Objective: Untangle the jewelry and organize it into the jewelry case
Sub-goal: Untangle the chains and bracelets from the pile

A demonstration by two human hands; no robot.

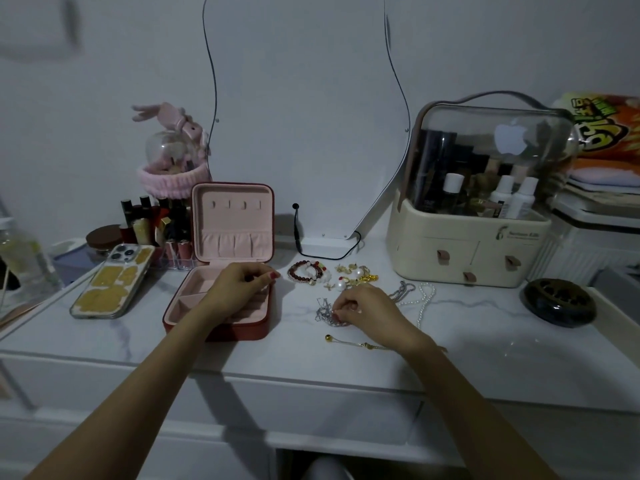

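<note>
Hands apart — left (239, 285) curled over the jewelry case (221, 306), right (363, 304) pinching the tangled chain (325, 315).

tabletop (485, 327): glossy marble-look | jewelry case (221, 306): matt pink velvety lining | chain (327, 315): shiny metal | organizer lid (491, 150): clear plastic

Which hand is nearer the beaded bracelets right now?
Left. The left hand hovers over the open jewelry case, just beside the beaded bracelets. The right hand sits closer to the camera, pinching the tangled silver chain.
</note>
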